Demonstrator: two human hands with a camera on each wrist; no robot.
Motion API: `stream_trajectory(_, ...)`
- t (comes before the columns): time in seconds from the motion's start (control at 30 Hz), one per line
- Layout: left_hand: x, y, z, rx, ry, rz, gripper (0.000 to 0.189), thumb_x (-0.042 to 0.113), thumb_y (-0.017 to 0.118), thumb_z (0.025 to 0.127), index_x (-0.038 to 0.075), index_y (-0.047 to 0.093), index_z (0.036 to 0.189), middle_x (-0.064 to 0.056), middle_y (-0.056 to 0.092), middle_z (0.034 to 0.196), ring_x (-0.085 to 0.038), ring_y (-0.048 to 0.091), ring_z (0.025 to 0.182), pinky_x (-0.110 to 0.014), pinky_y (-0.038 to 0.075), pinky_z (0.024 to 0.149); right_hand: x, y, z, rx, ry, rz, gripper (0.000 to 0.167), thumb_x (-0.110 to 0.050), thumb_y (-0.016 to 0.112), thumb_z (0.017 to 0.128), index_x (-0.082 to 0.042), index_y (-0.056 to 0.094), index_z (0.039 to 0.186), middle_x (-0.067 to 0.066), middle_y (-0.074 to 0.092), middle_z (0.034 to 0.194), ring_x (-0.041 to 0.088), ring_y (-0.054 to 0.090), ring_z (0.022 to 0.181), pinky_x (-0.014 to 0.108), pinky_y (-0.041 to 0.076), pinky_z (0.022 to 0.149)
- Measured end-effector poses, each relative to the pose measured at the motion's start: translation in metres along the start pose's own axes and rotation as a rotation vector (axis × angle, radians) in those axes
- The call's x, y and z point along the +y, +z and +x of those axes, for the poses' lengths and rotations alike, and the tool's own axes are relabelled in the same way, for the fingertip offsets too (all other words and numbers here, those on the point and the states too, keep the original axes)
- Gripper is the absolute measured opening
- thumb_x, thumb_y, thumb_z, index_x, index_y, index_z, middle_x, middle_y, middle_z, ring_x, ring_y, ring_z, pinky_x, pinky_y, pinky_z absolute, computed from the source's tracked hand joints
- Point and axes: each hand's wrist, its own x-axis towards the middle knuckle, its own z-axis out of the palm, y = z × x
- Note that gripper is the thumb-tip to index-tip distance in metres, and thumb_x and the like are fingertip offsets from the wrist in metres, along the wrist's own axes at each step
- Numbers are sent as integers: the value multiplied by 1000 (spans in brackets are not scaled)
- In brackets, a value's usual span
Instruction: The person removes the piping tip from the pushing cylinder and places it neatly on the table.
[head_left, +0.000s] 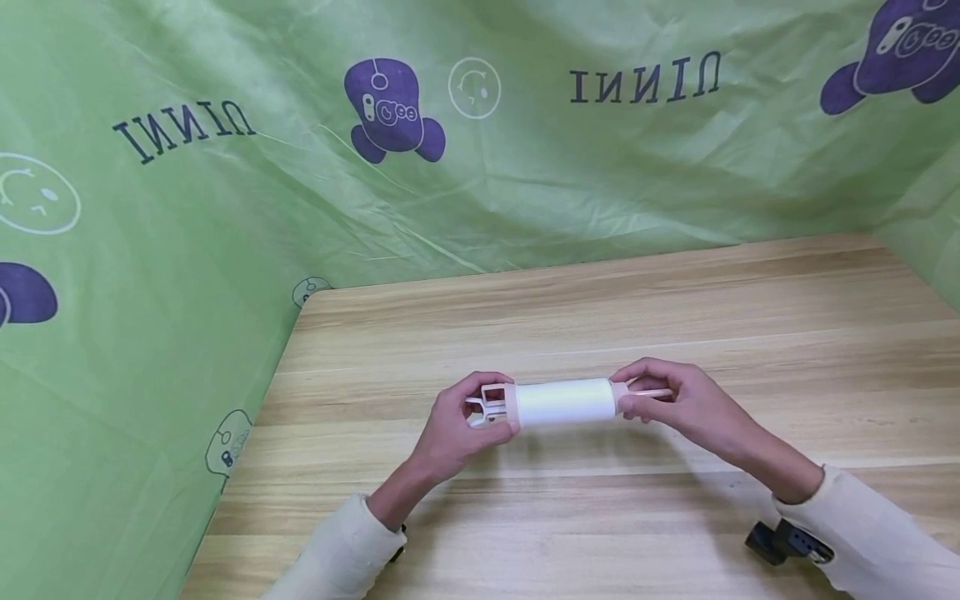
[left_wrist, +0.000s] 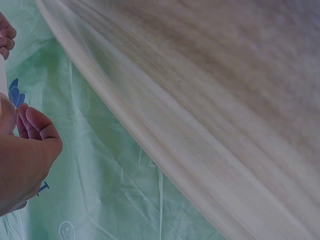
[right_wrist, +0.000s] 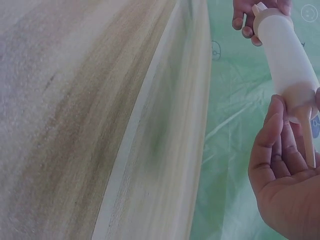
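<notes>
Just below and right of the centre of the head view, a white cylinder (head_left: 566,402) lies nearly level between two hands, held above a wood-grain table (head_left: 600,533). Its wall is opaque and both ends are covered, so whether it contains anything cannot be told. At its left end sits a pale pink collar (head_left: 512,406), with an open, pronged white frame (head_left: 489,406) projecting from it; the left hand (head_left: 450,429) grips here, fingers curled over the far side and thumb pressed against the near edge. At the right end a pinkish cap (head_left: 620,397) narrows into a thin rod (head_left: 657,392) pointing right; the right hand (head_left: 697,404) pinches the cap between thumb and fingers, the rod running into its palm. Green printed cloth (head_left: 262,208) fills the frame's upper part and left side.
</notes>
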Motion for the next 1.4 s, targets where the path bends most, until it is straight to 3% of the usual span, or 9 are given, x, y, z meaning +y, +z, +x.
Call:
stream_trajectory(0.2,0,0,0,3,-1,-2,43,10,80,78,10,66,119,-4,66,107,-21,59,96,-36,50,79,1,0,1,13,7,-20,34,-18,74,92,-3,64,120,12,70,106,37,68,95,32,56,77)
stream_trajectory(0.37,0,0,-1,3,-2,-8,43,9,80,78,10,66,119,-4,65,107,-22,58,96,-37,50,80,-1,-1,0,15,-12,-69,31,-22,66,98,-5,63,124,9,71,104,33,67,89,35,55,77)
stream_trajectory(0.53,0,0,-1,3,-7,-8,43,9,80,78,11,66,119,-4,65,107,-22,59,96,-37,50,80,-2,-2,1,-7,-24,-38,31,-20,58,103,1,61,125,11,72,91,31,68,81,36,55,70)
stream_trajectory(0.67,0,0,-1,2,-7,-11,43,9,80,78,10,66,119,-4,65,107,-22,59,96,-38,50,80,-2,0,3,-30,0,13,32,-17,60,102,7,60,122,16,71,88,33,69,77,35,56,67)
stream_trajectory(0.87,0,1,-2,1,-4,-10,43,9,80,78,10,66,119,-4,65,107,-22,59,96,-39,50,80,0,2,2,-28,-22,-8,26,-16,64,100,5,63,114,17,70,88,33,66,76,36,55,68)
stream_trajectory(1.23,-1,1,-2,2,-7,-9,43,10,80,78,11,66,119,-5,65,107,-23,58,96,-38,50,79,-2,1,0,5,-2,-3,33,-16,74,92,1,64,119,14,69,109,29,68,94,34,57,77)
stream_trajectory(1.4,-1,0,-2,1,-5,-16,43,9,80,78,10,66,119,-5,65,108,-23,58,97,-39,49,80,-1,1,1,11,-7,-25,32,-18,73,93,-2,64,120,13,68,109,24,67,95,33,56,76)
